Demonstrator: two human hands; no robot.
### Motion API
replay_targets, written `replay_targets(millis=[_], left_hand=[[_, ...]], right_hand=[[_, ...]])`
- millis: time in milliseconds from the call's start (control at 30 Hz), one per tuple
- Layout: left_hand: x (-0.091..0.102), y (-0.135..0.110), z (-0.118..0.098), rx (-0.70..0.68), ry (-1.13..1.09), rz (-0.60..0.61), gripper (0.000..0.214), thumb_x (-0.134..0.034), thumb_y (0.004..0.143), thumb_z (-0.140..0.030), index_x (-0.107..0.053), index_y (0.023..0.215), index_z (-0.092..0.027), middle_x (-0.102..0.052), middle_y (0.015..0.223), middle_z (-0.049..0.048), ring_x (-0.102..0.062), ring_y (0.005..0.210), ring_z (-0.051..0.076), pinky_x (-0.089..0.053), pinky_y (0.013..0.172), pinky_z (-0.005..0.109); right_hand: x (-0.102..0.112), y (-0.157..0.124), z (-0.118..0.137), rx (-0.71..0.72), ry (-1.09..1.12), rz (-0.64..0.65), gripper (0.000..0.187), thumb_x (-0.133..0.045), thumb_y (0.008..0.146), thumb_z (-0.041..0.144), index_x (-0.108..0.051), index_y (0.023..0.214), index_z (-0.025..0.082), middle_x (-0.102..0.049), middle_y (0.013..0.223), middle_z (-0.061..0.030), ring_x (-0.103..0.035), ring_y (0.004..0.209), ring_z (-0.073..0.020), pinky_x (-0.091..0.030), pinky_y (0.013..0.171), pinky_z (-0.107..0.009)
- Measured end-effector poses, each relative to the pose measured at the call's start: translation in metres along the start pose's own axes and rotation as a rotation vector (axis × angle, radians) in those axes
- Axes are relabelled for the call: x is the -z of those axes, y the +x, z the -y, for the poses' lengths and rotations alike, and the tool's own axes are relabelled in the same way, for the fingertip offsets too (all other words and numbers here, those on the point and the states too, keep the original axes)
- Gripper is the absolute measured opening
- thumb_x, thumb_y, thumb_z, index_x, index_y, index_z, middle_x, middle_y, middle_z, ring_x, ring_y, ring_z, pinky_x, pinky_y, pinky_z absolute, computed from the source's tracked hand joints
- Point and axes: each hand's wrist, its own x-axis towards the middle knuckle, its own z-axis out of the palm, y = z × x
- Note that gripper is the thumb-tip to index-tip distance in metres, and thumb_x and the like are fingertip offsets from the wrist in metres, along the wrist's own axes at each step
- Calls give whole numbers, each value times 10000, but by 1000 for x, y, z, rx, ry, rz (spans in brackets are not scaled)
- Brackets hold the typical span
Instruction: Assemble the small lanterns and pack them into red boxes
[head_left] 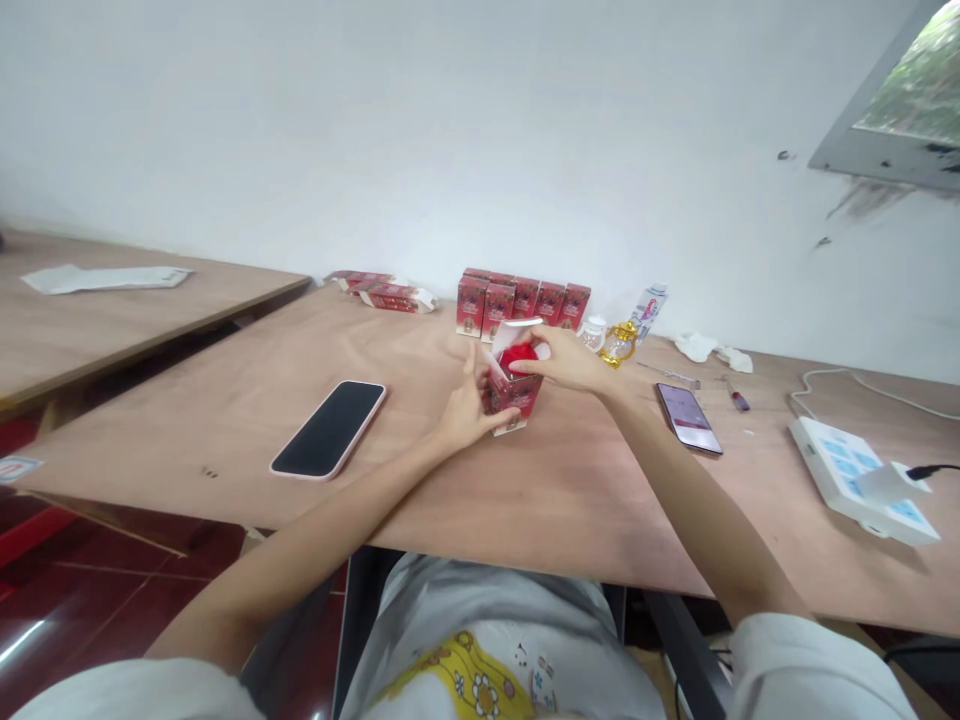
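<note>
A small red carton [514,394] stands open near the middle of the wooden table [570,500]. My left hand [466,408] is wrapped round its left side and holds it upright. My right hand [564,362] pinches a red object [517,357] at the carton's open top, beside the raised white flap. Behind them stands a row of several closed red cartons [520,299].
A black phone [330,428] lies face up at the left. A second phone [688,416] lies right of my right forearm. A gold-topped clear ornament [619,343], a screwdriver [736,396], a white power strip [862,478] and flat cartons [382,291] lie farther out.
</note>
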Motion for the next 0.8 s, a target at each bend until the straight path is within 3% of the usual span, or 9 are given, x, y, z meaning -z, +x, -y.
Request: replay_targets(millis=[133,267,400,533,633,700,800], left_hand=[[2,0,1,-49,39,8,1122,-752,675,-405,17,1477,-252,-569,1267,135,-612,1092,278,-494,937,476],[7,-1,3,-121,112,20,939,-735,690,-413,-201,1456,-308,-561,1285,89,-609,1085,265,-513,914,458],[10,-2,-1,-209,111,65,774,-721,707,-388,-358,1385,-292,-528,1323,78,-610,1066,233,-525,899,387],[10,-1,-8,-227,52,133,712,-729,684,-366,-425,1319,-253,-535,1311,90,-614,1049,235,-538,861,355],[12,1,-13,-193,-36,165,674,-733,677,-332,-445,1279,-242,-559,1261,90,-621,1025,234,-545,827,350],[13,2,-16,-163,-88,183,664,-733,680,-319,-441,1272,-246,-566,1238,89,-624,1014,233,-544,819,354],[13,3,-14,-128,-131,205,706,-728,689,-319,-383,1302,-257,-555,1241,104,-627,1006,240,-544,793,365]], right_hand=[[1,-6,-7,52,132,111,271,-451,872,305,-697,820,202,-729,900,-34,-647,933,-210,-456,901,-372],[1,-13,-16,3,494,-31,324,-373,827,203,-656,985,205,-711,1028,-51,-639,1010,-192,-460,938,-394],[-5,-17,-27,-28,704,-159,278,-531,777,311,-568,1040,229,-660,1120,-68,-622,1028,-195,-503,891,-379],[-19,-16,-29,-15,638,-270,660,-765,596,457,-449,1148,280,-538,1235,-66,-620,925,-174,-546,800,-337],[-23,-16,-21,21,537,-264,831,-757,619,512,-338,1304,300,-437,1331,-94,-618,894,-170,-554,761,-339],[-21,-18,-15,75,463,-237,818,-717,680,524,-315,1356,299,-456,1325,-100,-616,940,-189,-540,820,-363],[-16,-24,-9,175,342,-128,621,-619,781,537,-433,1320,289,-560,1238,-72,-577,1094,-224,-467,962,-404]])
